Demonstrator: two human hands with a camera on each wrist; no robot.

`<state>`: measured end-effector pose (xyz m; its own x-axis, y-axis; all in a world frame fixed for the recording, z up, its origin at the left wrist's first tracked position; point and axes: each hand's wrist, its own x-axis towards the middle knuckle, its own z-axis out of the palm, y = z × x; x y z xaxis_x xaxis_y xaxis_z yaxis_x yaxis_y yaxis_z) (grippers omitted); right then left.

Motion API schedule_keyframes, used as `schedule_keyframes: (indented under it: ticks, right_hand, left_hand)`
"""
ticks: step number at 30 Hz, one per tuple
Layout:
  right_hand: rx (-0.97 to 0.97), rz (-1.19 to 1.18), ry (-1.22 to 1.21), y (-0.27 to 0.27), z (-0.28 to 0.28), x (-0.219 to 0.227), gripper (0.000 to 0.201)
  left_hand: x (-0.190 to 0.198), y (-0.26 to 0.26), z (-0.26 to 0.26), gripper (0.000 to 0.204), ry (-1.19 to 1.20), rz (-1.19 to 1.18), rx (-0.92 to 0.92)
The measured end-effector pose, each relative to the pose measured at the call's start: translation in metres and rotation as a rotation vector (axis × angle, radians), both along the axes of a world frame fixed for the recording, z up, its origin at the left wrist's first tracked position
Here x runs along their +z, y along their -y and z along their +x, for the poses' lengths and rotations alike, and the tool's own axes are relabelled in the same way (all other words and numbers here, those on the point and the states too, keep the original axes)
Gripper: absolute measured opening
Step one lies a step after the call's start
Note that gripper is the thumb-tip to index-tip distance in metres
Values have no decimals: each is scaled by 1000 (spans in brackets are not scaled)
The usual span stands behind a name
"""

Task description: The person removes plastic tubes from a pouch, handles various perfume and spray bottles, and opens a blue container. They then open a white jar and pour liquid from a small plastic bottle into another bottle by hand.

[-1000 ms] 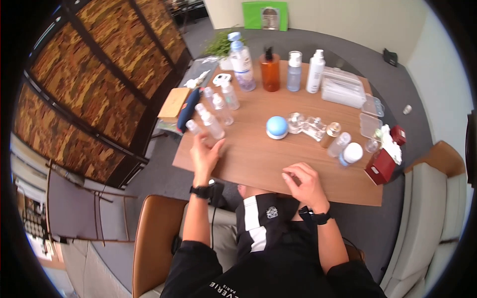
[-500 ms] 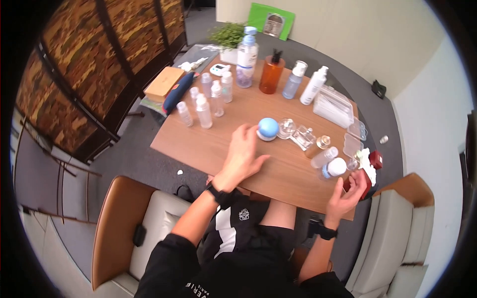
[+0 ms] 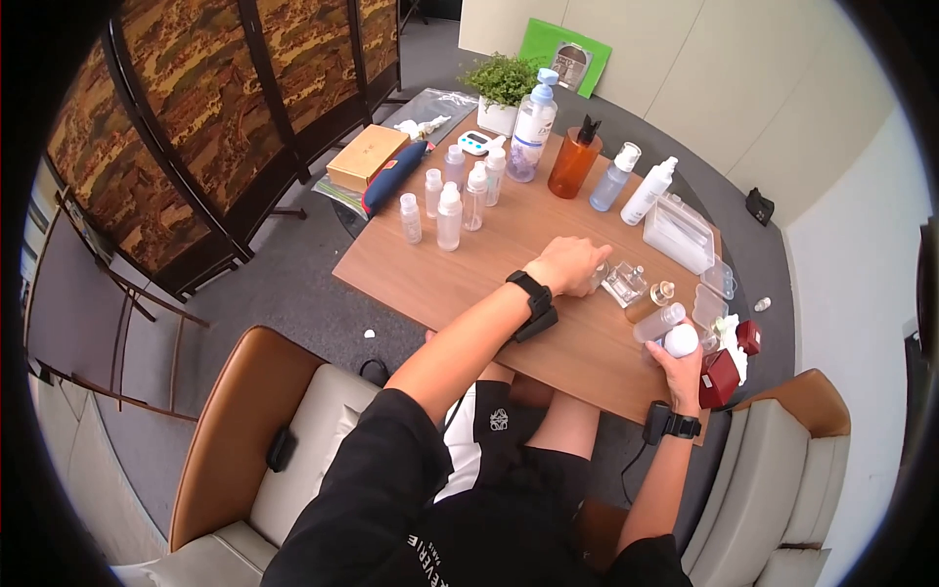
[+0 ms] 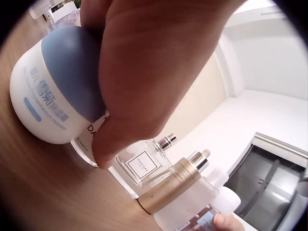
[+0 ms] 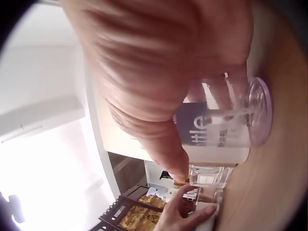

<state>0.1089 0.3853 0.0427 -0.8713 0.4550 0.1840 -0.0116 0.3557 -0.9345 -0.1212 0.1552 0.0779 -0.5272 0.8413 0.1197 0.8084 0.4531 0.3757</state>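
My left hand (image 3: 569, 264) reaches across the table and grips a round glass perfume bottle (image 4: 89, 138), its thumb against the near side. Close by stands a white jar (image 4: 36, 91) with a blue domed lid, hidden beneath the hand in the head view. Beyond are a square glass perfume bottle (image 3: 623, 285), a gold dropper bottle (image 3: 649, 301) and a frosted bottle (image 3: 660, 322). My right hand (image 3: 683, 374) curls round a clear bottle (image 5: 257, 113) with a white cap (image 3: 682, 339), purple base and dark label. That bottle stands next to the frosted one.
Several small spray bottles (image 3: 449, 220) stand at the left. Along the back are a tall pump bottle (image 3: 531, 137), an amber bottle (image 3: 574, 166), a blue bottle (image 3: 611, 181) and a white bottle (image 3: 648, 192). Right lie a clear plastic case (image 3: 679, 235) and a red box (image 3: 719, 380).
My left hand has moved right from the spray bottles, past the blue-lidded jar, onto the round perfume bottle. The right hand has moved right and taken hold of the white-capped bottle.
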Motion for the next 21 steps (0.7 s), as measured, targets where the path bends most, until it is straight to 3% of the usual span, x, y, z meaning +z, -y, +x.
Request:
schedule_keyframes:
  ticks: [2, 8, 12, 16, 18, 21]
  right_hand:
    - [53, -185, -16, 11, -4, 6, 79]
    - [129, -98, -21, 27, -14, 0, 77]
    - [35, -103, -92, 59, -13, -10, 74]
    - [-180, -1, -123, 104, -14, -12, 76]
    - [-165, -36, -120, 126, -16, -7, 76]
    - [-156, -48, -144, 150, -28, -5, 77]
  left_hand:
    - [0, 14, 8, 54, -5, 23, -8]
    - [-4, 59, 27, 55, -63, 75, 5]
    - [-1, 89, 35, 60, -74, 60, 46]
    - [-2, 101, 28, 63, -82, 64, 100]
    - [2, 100, 27, 71, -46, 31, 126]
    - [19, 104, 47, 78, -229, 37, 186]
